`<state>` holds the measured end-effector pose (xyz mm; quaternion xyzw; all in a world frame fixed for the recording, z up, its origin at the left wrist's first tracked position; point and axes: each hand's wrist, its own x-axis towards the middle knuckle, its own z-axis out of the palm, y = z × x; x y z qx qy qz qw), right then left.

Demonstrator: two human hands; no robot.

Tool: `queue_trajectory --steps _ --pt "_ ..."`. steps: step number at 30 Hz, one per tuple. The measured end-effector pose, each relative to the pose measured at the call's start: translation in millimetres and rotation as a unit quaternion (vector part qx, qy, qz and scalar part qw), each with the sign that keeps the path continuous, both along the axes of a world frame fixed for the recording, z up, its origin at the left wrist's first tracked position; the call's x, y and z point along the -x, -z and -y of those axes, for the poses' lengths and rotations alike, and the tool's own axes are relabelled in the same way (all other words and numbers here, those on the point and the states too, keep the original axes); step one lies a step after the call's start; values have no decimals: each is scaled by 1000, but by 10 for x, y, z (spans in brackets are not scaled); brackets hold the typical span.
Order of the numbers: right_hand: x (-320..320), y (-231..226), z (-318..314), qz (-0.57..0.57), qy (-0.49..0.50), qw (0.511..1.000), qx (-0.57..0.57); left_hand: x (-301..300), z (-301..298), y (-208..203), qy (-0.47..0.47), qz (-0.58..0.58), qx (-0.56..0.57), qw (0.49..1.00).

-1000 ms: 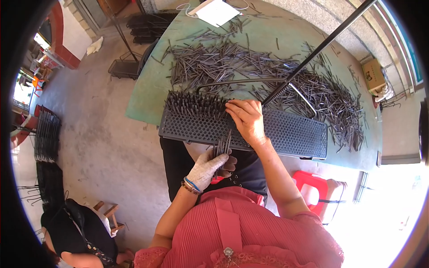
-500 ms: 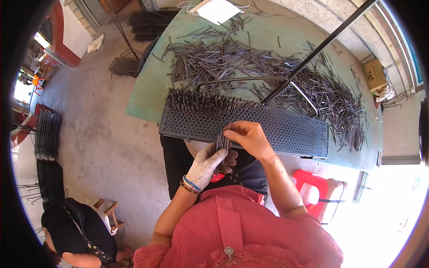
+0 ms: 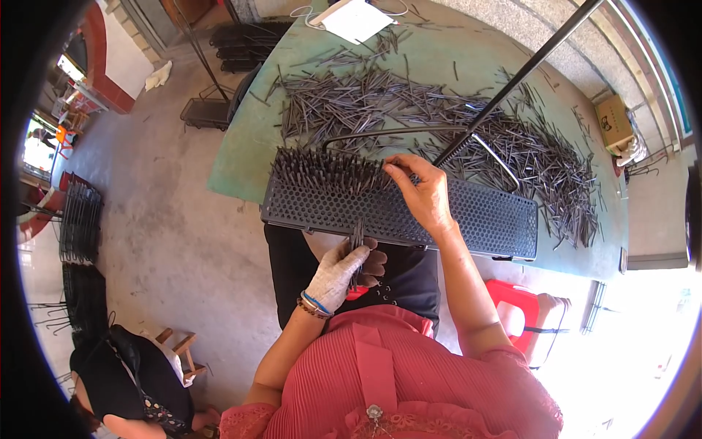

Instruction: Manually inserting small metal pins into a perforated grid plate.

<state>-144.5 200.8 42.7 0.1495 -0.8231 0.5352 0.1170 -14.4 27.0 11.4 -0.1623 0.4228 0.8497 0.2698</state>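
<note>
A long dark perforated tray lies across the near edge of the table. Many thin dark sticks stand upright in the holes of its left part. My left hand, in a pale work glove, is closed around a bundle of the same sticks just in front of the tray. My bare right hand is over the tray at the right end of the upright sticks. Its thumb and forefinger are pinched together there, on what looks like one thin stick, mostly hidden by the fingers.
Loose dark sticks lie heaped over the green table. A metal rod frame rises over the tray. A white box is at the back, a cardboard box at right. A red stool stands right; another person is lower left.
My right hand has moved from the bundle in my left hand up and away, over the tray beside the upright sticks. My left hand stays almost in place, holding the bundle.
</note>
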Motion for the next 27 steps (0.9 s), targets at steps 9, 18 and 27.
queue_trajectory --steps 9,18,27 --pt "39 -16 -67 -25 -32 999 -19 24 -13 18 0 17 -11 1000" --pt "12 54 44 -60 -36 996 -51 -17 57 37 3 25 -28 999" --pt "-97 227 93 -62 39 996 -44 -22 -2 147 11 18 -54 998"
